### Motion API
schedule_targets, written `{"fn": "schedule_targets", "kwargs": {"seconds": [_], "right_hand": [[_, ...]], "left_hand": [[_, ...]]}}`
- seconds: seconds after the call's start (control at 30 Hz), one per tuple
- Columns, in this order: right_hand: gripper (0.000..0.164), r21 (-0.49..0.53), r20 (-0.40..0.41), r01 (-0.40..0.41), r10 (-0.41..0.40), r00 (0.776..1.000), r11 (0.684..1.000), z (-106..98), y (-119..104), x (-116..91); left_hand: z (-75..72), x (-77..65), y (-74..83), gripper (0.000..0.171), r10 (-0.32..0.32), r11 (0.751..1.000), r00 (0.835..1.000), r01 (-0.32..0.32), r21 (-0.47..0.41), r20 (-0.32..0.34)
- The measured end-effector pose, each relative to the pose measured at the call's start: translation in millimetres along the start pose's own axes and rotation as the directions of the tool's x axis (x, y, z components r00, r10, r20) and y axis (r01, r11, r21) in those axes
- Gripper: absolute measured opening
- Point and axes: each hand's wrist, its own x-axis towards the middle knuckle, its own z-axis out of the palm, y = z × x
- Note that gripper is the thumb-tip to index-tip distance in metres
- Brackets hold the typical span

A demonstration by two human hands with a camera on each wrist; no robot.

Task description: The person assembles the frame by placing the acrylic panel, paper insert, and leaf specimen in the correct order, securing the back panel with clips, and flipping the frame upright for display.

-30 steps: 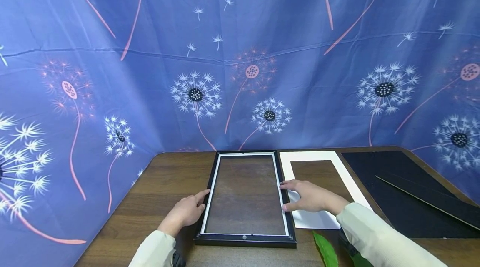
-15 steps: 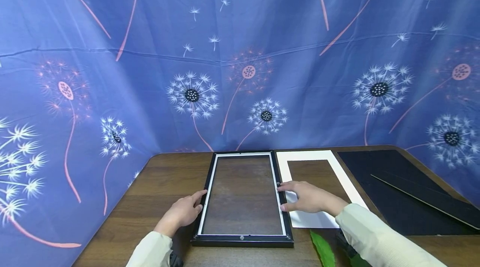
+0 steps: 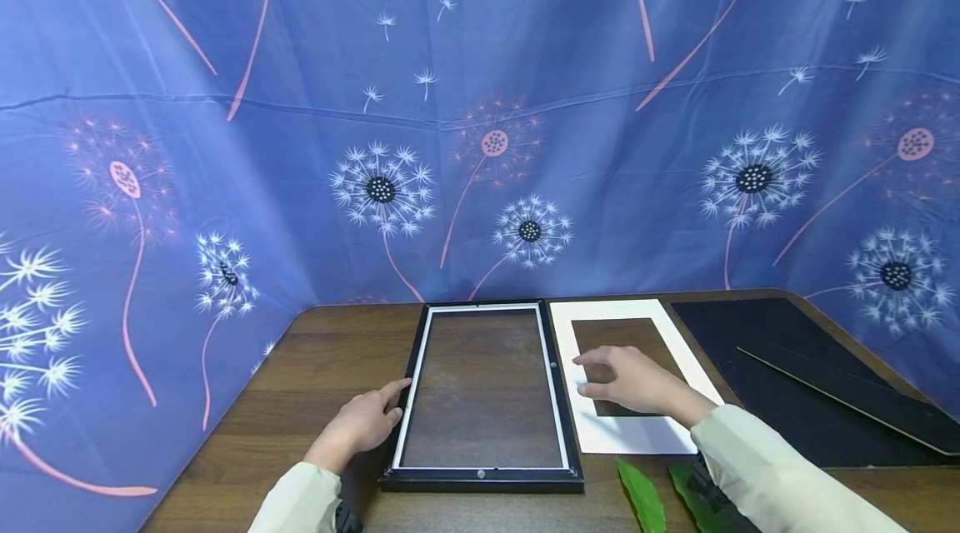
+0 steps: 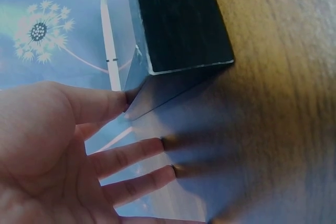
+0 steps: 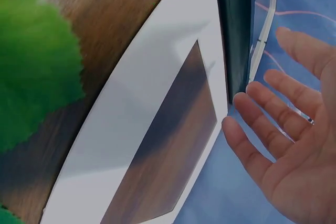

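A black picture frame [image 3: 480,484] with a white inner lip lies flat on the wooden table; the brown tabletop shows through its middle. Along its left side rests my left hand [image 3: 362,423], fingers extended. The left wrist view shows that thumb [image 4: 100,104] at the frame's side, with the other fingers spread low by the tabletop. My right hand [image 3: 637,379] hovers over the white mat board [image 3: 637,436], which has a rectangular window cut in it. Loosely bent fingers [image 5: 262,124] hold nothing, apart from the frame in the right wrist view.
Right of the mat lies a black backing board [image 3: 750,325] with a thin flap [image 3: 847,396] angled up from it. Green leaves [image 3: 642,495] lie at the front edge, below the mat. A blue dandelion-print cloth [image 3: 480,100] hangs behind and to the left.
My right hand has let go of the frame's right side and moved right, over the mat board. The left hand stays at the frame's left side. The head view has shifted slightly.
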Motion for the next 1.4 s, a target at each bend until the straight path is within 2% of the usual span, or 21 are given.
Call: {"fn": "schedule_targets", "kwargs": {"seconds": [0.23, 0.53, 0.9, 1.2, 1.4], "right_hand": [[0.041, 0.004, -0.093, -0.055, 0.055, 0.994, 0.998, -10.2, 13.9, -5.2], [0.044, 0.026, -0.147, -0.126, 0.128, 0.981, 0.992, -27.0, 39.2, -16.9], [0.048, 0.05, -0.223, -0.252, 0.256, 0.941, 0.967, -42.1, 72.0, -31.0], [0.052, 0.052, -0.233, -0.311, 0.314, 0.92, 0.949, -49.8, 91.9, -42.0], [0.054, 0.061, -0.229, -0.4, 0.403, 0.886, 0.914, -50.3, 99.6, -45.9]], "left_hand": [[-1.7, 0.4, -1.0, 0.046, -0.007, 1.0, 1.0, 0.007, -0.002, 0.015], [-2.5, 1.1, -3.6, 0.047, 0.0, 1.0, 1.0, 0.0, -0.001, 0.01], [-1.4, 1.1, -5.6, 0.047, 0.013, 1.0, 1.0, -0.013, -0.006, -0.001], [-1.2, 0.8, -3.3, 0.046, 0.016, 1.0, 1.0, -0.016, -0.005, -0.01], [-0.9, -0.8, -0.7, 0.046, 0.026, 1.0, 0.999, -0.026, -0.004, -0.019]]}}
